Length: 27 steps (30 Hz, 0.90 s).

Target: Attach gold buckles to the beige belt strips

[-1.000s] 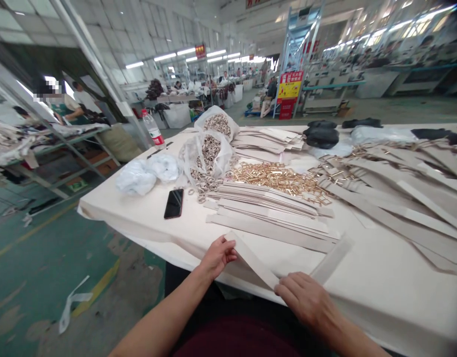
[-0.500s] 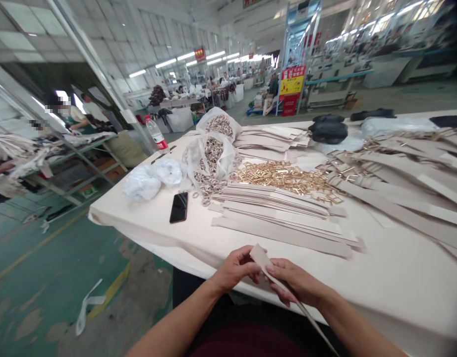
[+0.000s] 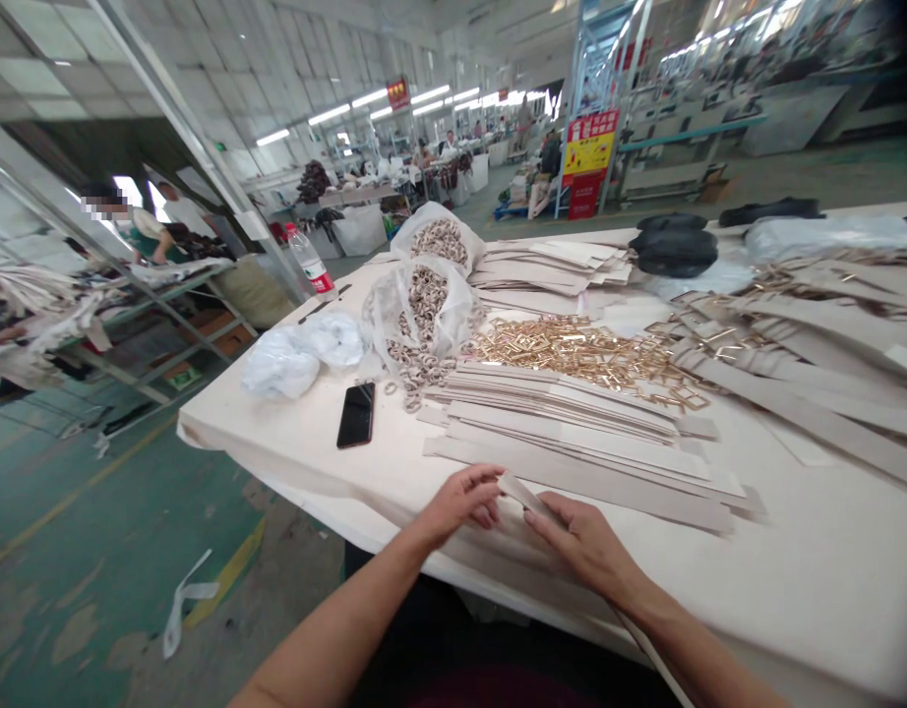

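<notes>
Your right hand (image 3: 590, 546) is closed on a pale beige strip (image 3: 525, 494), thumb on top, gripping it close to its upper end. Your left hand (image 3: 464, 501) is at that end, fingers curled, fingertips at the strip's tip; whether they pinch it or merely touch it, you cannot be credited either way, as the view does not settle it. The strip is held above the near edge of the cloth-covered table (image 3: 815, 570), and a narrow length of it shows again below your right forearm.

Directly beyond your hands lie stacked strips (image 3: 557, 423), roughly parallel. Behind these you have a heap of gold-coloured metal frames (image 3: 593, 354), and to its left two clear bags of beige rings (image 3: 428, 300), with some rings spilled on the cloth. Your phone (image 3: 356, 415) lies flat left of the spilled rings, screen dark.

On markings: the bottle (image 3: 311, 261) at the table's far left has a red cap and a red-and-white label, its lettering too small to read. The notice board (image 3: 589, 157) by the blue rack has red, yellow and red panels; white characters show on the upper one, too blurred to transcribe. The hanging red sign (image 3: 397, 93) bears yellowish characters, likewise unreadable from your position.
</notes>
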Each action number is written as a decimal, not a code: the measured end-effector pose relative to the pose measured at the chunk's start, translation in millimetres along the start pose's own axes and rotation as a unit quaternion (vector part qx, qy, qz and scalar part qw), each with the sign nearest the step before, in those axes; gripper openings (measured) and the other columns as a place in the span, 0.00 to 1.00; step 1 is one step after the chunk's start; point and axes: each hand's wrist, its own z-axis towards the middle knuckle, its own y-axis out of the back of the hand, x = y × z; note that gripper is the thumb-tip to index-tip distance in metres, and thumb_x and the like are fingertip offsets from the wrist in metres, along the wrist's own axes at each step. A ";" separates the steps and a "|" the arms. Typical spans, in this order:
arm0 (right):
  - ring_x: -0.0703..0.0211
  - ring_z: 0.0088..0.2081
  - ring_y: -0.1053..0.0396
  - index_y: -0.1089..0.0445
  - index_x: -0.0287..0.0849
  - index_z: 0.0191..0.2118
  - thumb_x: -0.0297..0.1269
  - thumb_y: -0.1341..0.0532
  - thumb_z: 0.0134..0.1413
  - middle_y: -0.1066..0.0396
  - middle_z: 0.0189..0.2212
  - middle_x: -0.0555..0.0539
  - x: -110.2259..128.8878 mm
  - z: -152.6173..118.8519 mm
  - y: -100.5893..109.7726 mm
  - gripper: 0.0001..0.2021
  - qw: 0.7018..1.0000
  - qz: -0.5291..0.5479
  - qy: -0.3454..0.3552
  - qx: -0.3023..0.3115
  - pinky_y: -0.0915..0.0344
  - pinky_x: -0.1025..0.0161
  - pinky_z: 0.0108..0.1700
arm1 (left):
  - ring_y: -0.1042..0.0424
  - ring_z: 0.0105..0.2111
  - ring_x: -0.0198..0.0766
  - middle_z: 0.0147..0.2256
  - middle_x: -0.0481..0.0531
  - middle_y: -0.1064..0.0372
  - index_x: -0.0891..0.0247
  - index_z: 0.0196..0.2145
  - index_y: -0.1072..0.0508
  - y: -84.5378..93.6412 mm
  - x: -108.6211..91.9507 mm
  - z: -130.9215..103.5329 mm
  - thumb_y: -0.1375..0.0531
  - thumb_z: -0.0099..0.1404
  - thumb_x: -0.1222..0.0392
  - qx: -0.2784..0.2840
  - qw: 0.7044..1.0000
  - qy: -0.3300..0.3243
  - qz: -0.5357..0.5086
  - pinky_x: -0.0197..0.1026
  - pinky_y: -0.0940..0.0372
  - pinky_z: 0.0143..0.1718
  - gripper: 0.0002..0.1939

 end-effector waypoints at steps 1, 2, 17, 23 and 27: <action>0.61 0.30 0.38 0.32 0.40 0.29 0.48 0.48 0.57 0.33 0.26 0.51 -4.6 3.1 2.2 0.17 1.000 -0.004 -0.008 -0.006 0.43 0.65 0.34 | 0.32 0.26 0.33 0.36 0.53 0.31 0.62 0.46 0.29 24.5 -5.6 9.3 0.38 0.56 0.52 -0.054 0.996 -0.038 0.067 0.35 0.36 0.26 0.21; 0.62 0.29 0.39 0.33 0.40 0.28 0.49 0.48 0.57 0.35 0.24 0.51 -9.4 5.8 3.9 0.18 1.000 -0.002 -0.019 -0.011 0.44 0.65 0.32 | 0.33 0.29 0.34 0.38 0.53 0.31 0.61 0.44 0.27 50.1 -11.0 19.0 0.39 0.57 0.53 -0.146 0.974 -0.093 0.144 0.35 0.36 0.29 0.17; 0.61 0.30 0.37 0.28 0.41 0.38 0.46 0.49 0.58 0.33 0.25 0.51 -6.1 6.6 6.9 0.17 0.999 -0.001 0.000 -0.050 0.43 0.66 0.34 | 0.31 0.33 0.34 0.34 0.52 0.31 0.66 0.33 0.30 76.3 -9.9 40.2 0.38 0.56 0.54 -0.181 0.981 -0.046 0.055 0.33 0.34 0.29 0.13; 0.60 0.34 0.31 0.28 0.46 0.40 0.46 0.51 0.61 0.26 0.33 0.49 8.3 6.7 -2.6 0.16 0.974 -0.199 -0.001 -0.108 0.42 0.66 0.36 | 0.28 0.28 0.31 0.31 0.50 0.28 0.64 0.41 0.30 5.0 6.5 18.0 0.34 0.52 0.61 -0.078 0.983 0.030 -0.162 0.30 0.32 0.25 0.18; 0.60 0.38 0.30 0.29 0.49 0.44 0.45 0.52 0.63 0.25 0.37 0.49 9.2 7.3 -7.3 0.16 0.958 -0.264 -0.003 -0.110 0.42 0.67 0.38 | 0.26 0.30 0.32 0.35 0.52 0.26 0.64 0.46 0.28 -9.6 4.0 15.6 0.34 0.53 0.58 -0.061 0.989 0.016 -0.134 0.29 0.33 0.25 0.22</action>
